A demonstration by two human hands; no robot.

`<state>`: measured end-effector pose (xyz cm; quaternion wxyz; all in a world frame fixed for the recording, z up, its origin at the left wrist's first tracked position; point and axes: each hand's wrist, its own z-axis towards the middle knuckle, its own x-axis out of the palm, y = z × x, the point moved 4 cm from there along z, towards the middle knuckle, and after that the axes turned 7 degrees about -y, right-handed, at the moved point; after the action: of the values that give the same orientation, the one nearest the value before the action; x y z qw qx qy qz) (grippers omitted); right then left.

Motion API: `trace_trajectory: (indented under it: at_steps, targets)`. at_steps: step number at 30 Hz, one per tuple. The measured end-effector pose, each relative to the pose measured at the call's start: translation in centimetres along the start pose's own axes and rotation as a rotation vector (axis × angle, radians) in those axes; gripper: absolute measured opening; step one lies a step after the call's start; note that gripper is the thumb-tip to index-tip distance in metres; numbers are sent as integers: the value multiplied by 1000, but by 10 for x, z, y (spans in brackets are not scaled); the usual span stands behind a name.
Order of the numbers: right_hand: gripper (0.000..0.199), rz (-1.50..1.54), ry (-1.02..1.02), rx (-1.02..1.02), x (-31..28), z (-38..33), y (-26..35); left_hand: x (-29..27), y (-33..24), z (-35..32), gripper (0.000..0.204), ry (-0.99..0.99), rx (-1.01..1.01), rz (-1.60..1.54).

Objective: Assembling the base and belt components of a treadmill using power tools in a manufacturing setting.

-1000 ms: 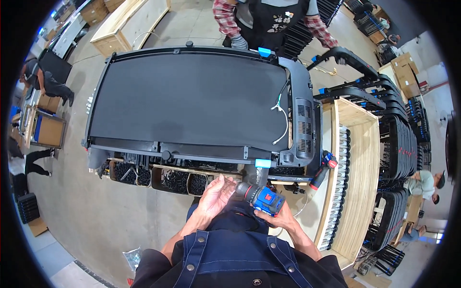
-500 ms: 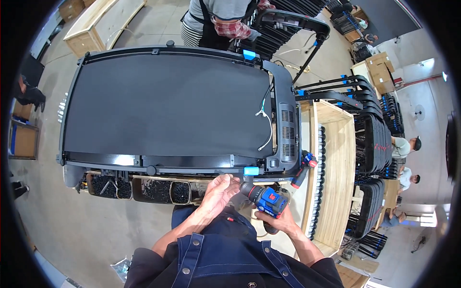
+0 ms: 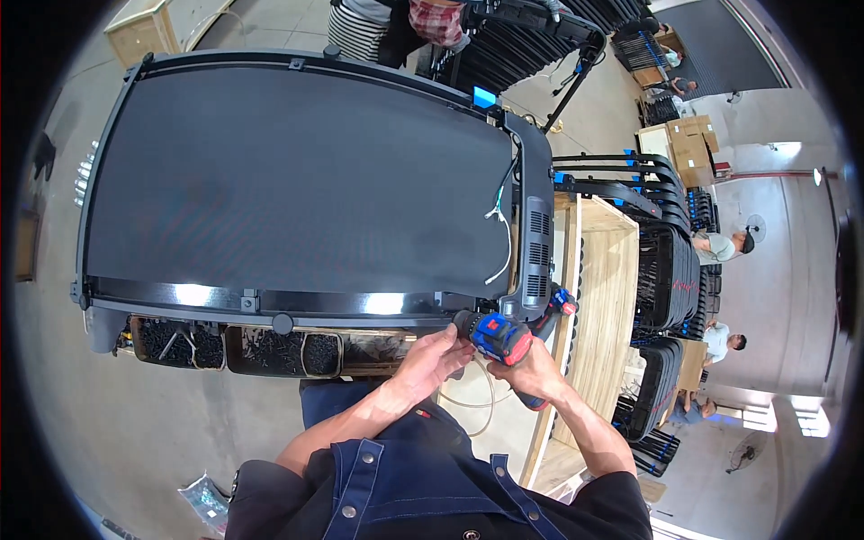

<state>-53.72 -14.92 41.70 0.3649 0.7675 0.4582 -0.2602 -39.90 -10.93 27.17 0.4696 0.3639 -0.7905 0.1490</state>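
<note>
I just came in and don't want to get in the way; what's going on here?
Someone stands at a black treadmill deck, the right hand gripping a blue drill by its near edge. The left hand is close beside the drill's nose; whether it holds anything is unclear. Small black parts sit in bins along that side. Across the deck is another person in plaid sleeves.
</note>
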Motion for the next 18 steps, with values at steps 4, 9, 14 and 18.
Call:
trace_trajectory:
  at_steps: [4,9,14,18]
  targets:
    - [30,-26,21,-15,5,12,-1,-9,-2,6,36,-27,-17,-25]
    - [30,-132,54,-13,4,18,15,-14,-9,9,39,-43,-17,62]
    - [30,-279,66,-161,1,30,20,-25,-13,1,38,-40,-24,187]
    - [30,-372,75,-199,-4,33,27,-34,-17,-20,33,-116,123,479]
